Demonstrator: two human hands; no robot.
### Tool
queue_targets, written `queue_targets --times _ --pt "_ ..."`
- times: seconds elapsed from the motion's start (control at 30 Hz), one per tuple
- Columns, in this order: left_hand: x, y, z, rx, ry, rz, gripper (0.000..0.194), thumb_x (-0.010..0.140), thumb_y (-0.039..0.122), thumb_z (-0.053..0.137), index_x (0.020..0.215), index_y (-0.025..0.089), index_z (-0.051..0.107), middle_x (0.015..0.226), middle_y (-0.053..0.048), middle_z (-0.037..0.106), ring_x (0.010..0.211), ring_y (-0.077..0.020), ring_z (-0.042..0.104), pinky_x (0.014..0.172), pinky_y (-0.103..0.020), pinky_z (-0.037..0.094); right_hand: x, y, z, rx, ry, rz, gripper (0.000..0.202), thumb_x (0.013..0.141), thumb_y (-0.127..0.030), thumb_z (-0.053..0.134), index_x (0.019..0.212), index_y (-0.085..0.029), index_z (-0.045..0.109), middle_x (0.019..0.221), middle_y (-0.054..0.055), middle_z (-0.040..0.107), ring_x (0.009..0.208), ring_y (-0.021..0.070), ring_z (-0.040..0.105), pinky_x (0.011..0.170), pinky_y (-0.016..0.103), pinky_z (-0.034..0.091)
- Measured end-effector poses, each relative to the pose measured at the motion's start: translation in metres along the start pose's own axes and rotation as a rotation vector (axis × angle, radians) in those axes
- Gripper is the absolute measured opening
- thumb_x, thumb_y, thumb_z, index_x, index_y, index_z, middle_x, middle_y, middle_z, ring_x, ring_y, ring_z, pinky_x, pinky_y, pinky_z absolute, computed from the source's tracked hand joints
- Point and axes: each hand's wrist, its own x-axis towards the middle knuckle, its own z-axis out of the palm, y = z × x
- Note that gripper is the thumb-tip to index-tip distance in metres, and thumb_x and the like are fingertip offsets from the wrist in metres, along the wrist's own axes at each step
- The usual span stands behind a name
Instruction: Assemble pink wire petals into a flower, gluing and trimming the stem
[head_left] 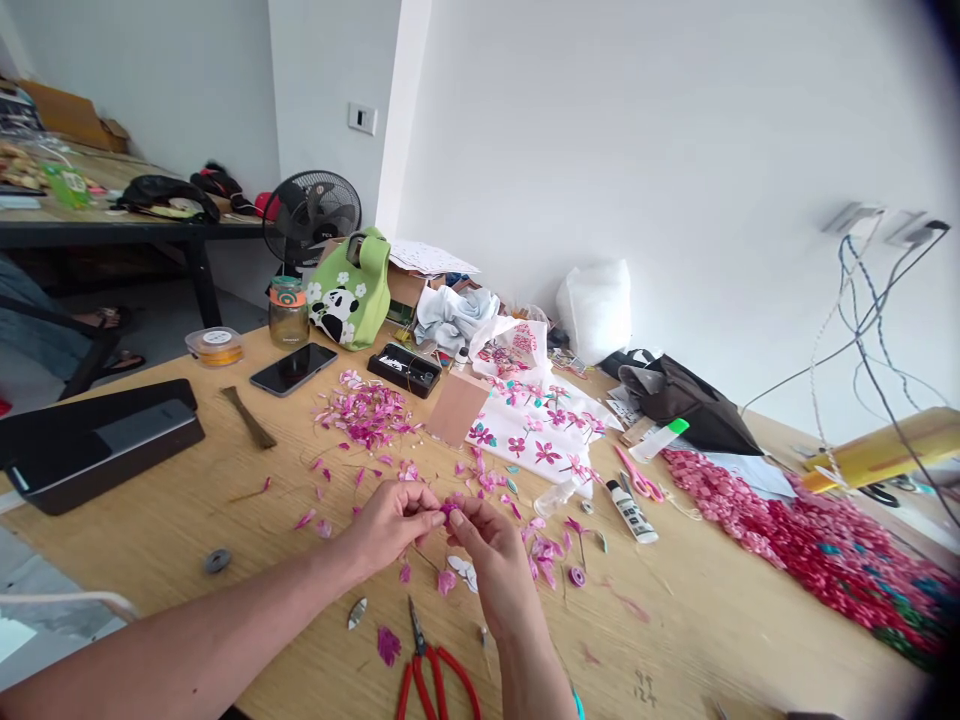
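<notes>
Black phone: flat on the worktop, inward of its far left edge.
Open dark case: along the left edge, a dark device lying in it.
Round tub: at the far left edge, beside the orange-banded jar.
Green panda bag: upright, just beside the jar.
Fan: black, beyond the far left edge.
White bag: bulging, at the far edge by the wall.
Wall sockets: cables hanging down past the far right edge.
</notes>
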Motion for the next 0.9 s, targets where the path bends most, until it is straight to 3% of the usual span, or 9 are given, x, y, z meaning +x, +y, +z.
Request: queue_targets --times 0.17,0.47,0.63,0.73,0.9 --pt "0.0 -0.003 -0.001 0.068 0.0 0.048 0.021 0.075 0.034 0.059 0.064 0.016 0.056 0.05 0.006 0.046 0.043 -0.0078 0.033 0.045 -0.022 0.024 0.001 0.0 0.004 -0.014 0.036 -0.062 0.024 0.075 -0.039 0.068 0.076 -0.015 0.066 0.069 0.004 0.065 0.066 0.016 0.058 0.061 0.027 0.046" --pt "-0.005 -0.005 0.005 0.224 0.085 0.207 0.02 0.08 0.026 0.054 0.063 0.017 0.053 0.058 0.004 0.044 0.058 -0.0117 0.04 0.055 -0.022 0.032 -0.007 0.0 0.015 -0.389 0.184 -0.124 0.021 0.084 -0.035 0.054 0.077 -0.017 0.062 0.069 0.004 0.064 0.062 0.0165 0.055 0.055 0.026 0.037" --pt "-0.003 -0.006 0.005 0.163 0.054 0.166 0.019 0.08 0.03 0.055 0.066 0.016 0.058 0.055 0.005 0.046 0.053 -0.011 0.04 0.052 -0.022 0.032 -0.007 0.001 0.012 -0.365 0.183 -0.137 0.021 0.084 -0.036 0.054 0.077 -0.017 0.06 0.069 0.003 0.063 0.062 0.0163 0.054 0.054 0.025 0.037" --pt "0.001 -0.007 0.001 0.143 0.009 0.127 0.017 0.078 0.031 0.06 0.071 0.015 0.063 0.058 0.003 0.054 0.055 -0.0118 0.047 0.053 -0.021 0.035 -0.005 0.001 0.009 -0.363 0.167 -0.122 0.022 0.084 -0.037 0.053 0.075 -0.018 0.059 0.065 0.002 0.059 0.059 0.0154 0.05 0.054 0.025 0.037" --pt "0.006 -0.009 -0.004 0.123 -0.039 0.144 0.021 0.077 0.034 0.065 0.08 0.014 0.069 0.08 -0.006 0.069 0.08 -0.0189 0.061 0.073 -0.026 0.044 -0.006 -0.003 0.008 -0.384 0.143 -0.114 0.024 0.083 -0.039 0.053 0.074 -0.017 0.057 0.063 0.001 0.057 0.057 0.0149 0.049 0.052 0.024 0.035"
